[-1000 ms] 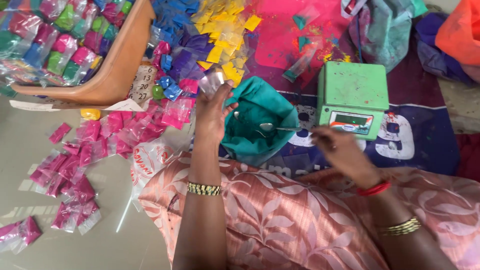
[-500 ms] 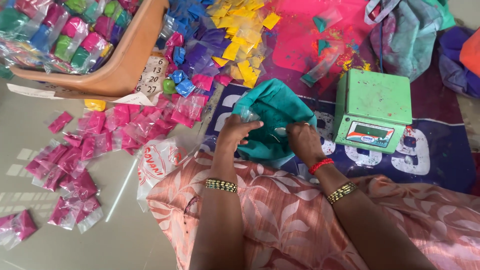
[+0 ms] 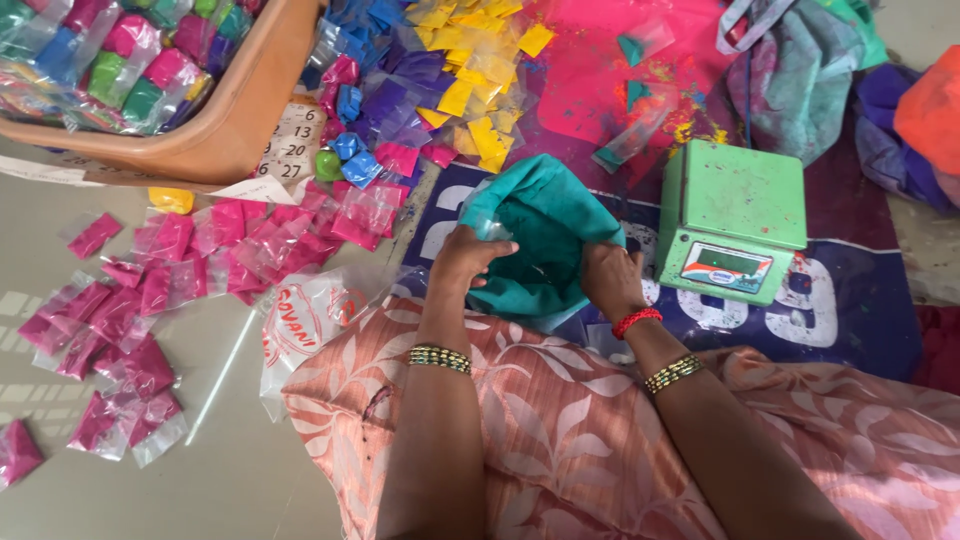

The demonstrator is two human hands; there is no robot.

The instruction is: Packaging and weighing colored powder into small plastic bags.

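A teal cloth bag (image 3: pixel 545 225) sits on the floor in front of my lap. My left hand (image 3: pixel 465 255) grips the bag's left rim, and a small clear packet shows at its fingertips. My right hand (image 3: pixel 608 278) holds the right side of the bag's mouth. Both wrists carry gold bangles, and the right also has a red one. What lies inside the bag is hidden.
A green weighing scale (image 3: pixel 735 220) stands right of the bag. Pink powder packets (image 3: pixel 150 290) are scattered on the floor at left, yellow packets (image 3: pixel 470 70) and blue packets (image 3: pixel 375 100) beyond. A brown tub (image 3: pixel 230 130) holds several coloured packets. Cloth bundles (image 3: pixel 800 70) lie top right.
My right hand has come left from near the scale to the bag. Both hands now hold the bag's mouth, lower and closer to my lap.
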